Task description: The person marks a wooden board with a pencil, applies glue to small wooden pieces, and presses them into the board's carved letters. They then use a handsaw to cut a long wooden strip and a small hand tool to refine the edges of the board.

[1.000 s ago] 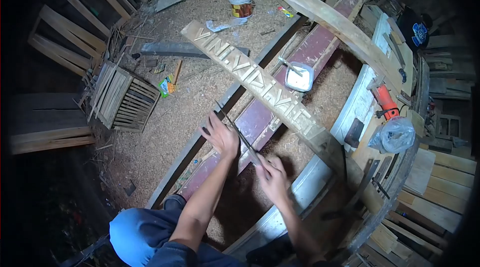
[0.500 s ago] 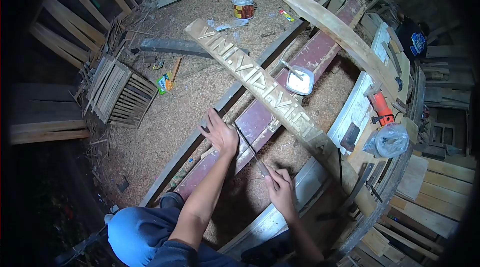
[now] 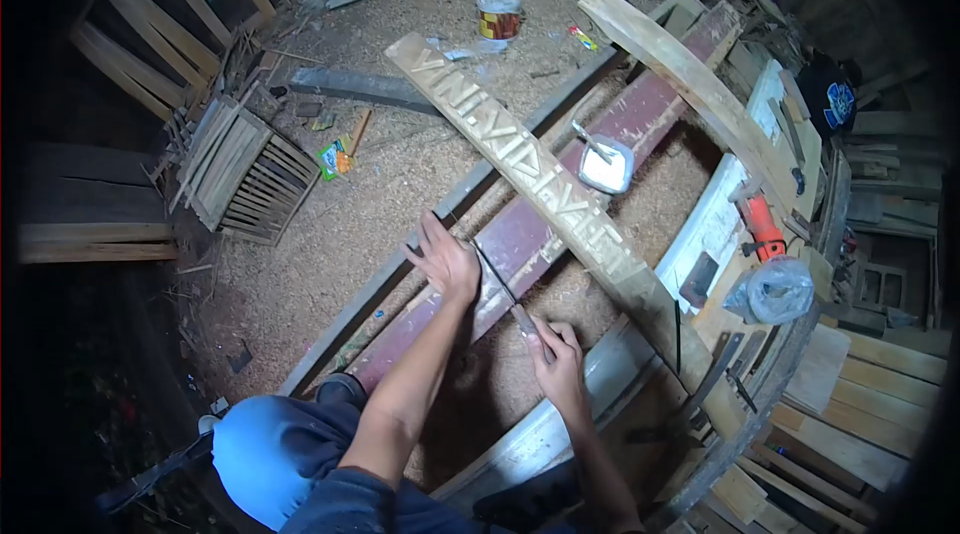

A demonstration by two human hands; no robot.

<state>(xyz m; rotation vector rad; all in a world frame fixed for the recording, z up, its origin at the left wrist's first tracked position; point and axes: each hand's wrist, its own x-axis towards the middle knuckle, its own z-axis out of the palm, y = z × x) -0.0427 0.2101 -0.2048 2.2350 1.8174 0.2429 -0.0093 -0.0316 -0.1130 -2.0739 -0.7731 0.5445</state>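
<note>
My left hand (image 3: pixel 447 262) rests over the worn maroon plank (image 3: pixel 515 239), its fingers spread toward the dark beam beside it. Anything under the palm is hidden. In my right hand (image 3: pixel 560 364) is a thin dark-bladed tool (image 3: pixel 524 320), gripped by its brownish handle. Its blade slants up to the edge of my left palm; whether it touches anything there I cannot tell. Across the plank lies a long board (image 3: pixel 460 114) with raised wooden letters. A square tub of white stuff (image 3: pixel 606 166) with a brush-like stick stands beyond the board.
A curved timber (image 3: pixel 680 64) crosses the far end of the plank. At right, a red power tool (image 3: pixel 762 224) and a clear plastic bag (image 3: pixel 780 289) lie on a bench. A paint can (image 3: pixel 499 16) and slatted wooden frame (image 3: pixel 255 174) stand on the shavings-covered floor.
The view has shifted slightly. My right hand has moved a little up and left with the bladed tool, toward my left hand, which stays nearly in place.
</note>
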